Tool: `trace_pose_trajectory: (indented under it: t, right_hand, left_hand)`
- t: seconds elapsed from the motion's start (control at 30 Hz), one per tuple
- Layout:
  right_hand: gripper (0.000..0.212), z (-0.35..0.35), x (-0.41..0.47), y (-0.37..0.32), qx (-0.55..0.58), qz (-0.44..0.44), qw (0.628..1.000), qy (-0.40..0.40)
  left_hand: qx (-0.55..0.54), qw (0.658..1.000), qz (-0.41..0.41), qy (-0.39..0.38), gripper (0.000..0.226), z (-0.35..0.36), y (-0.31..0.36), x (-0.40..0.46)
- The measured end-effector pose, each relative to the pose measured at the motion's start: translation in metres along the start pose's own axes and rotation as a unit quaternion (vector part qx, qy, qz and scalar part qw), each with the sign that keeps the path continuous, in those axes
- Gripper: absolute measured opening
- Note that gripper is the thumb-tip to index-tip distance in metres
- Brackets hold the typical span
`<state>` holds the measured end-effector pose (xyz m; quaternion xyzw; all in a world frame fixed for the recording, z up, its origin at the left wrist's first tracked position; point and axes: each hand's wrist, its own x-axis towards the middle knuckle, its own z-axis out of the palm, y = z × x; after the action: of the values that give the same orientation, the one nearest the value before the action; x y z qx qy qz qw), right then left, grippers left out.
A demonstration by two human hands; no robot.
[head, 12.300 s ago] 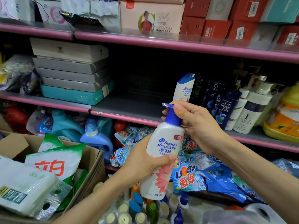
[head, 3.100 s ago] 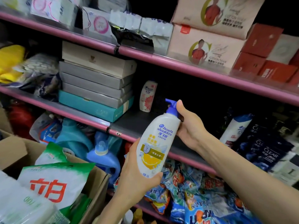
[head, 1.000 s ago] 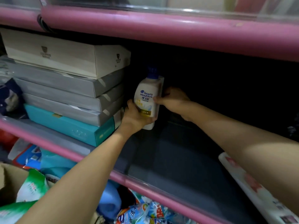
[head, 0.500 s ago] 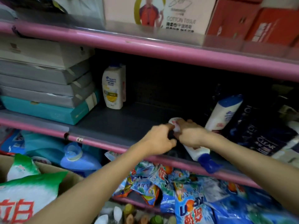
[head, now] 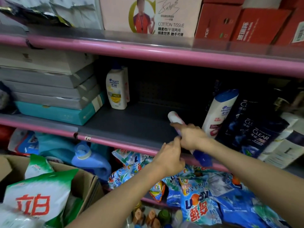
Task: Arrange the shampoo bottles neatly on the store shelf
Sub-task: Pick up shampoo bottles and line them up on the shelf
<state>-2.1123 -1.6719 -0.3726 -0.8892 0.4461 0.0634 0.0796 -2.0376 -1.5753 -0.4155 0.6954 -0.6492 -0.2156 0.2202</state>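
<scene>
Two hands on one lying bottle (head: 173, 117) right now, mid pick-up as I read it. It's a white shampoo bottle on its side on the dark middle shelf (head: 131, 125), base pointing into the shelf, blue cap (head: 202, 157) hanging over the pink front lip. Right hand (head: 190, 136) is wrapped over its middle, gripping it. Left hand (head: 169, 156) sits just beside, fingertips up at the bottle near the right hand; can't tell if it's actually pinching or just touching, motion blur there.

Two bottles already upright at the back-left, yellow-label bottle (head: 116, 90) in front, tight against the stack of flat boxes (head: 49, 89). A tilted white bottle (head: 219, 112) leans on the dark Clear bottles (head: 253, 129) to the right.

Step in hand: grab the lying one. Next move, my call: lift it, swing it upright, cap up, label out, set it just beside the yellow-label pair. Watch the overhanging cap, it could catch the lip on the way.
</scene>
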Motion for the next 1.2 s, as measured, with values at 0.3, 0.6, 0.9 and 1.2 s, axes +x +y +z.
trace_pose_trajectory:
  t: [0.3, 0.6, 0.9, 1.2]
  right_hand:
    - [0.032, -0.061, -0.015, -0.009, 0.743, 0.14, 0.635, -0.16]
    - [0.043, -0.071, -0.018, -0.012, 0.529, 0.095, 0.843, 0.026]
    - [0.03, -0.09, -0.008, -0.036, 0.434, -0.153, 0.859, 0.225]
    - [0.029, -0.087, -0.013, -0.045, 0.379, -0.11, 0.863, 0.316]
  left_hand:
    - [-0.249, 0.94, 0.014, 0.232, 0.073, -0.031, -0.005, -0.004]
    - [-0.331, 0.928, -0.066, 0.16, 0.051, -0.071, -0.037, 0.014]
    - [-0.361, 0.924, -0.053, 0.111, 0.047, -0.077, -0.047, 0.02]
    - [-0.358, 0.926, -0.047, 0.112, 0.046, -0.075, -0.051, 0.02]
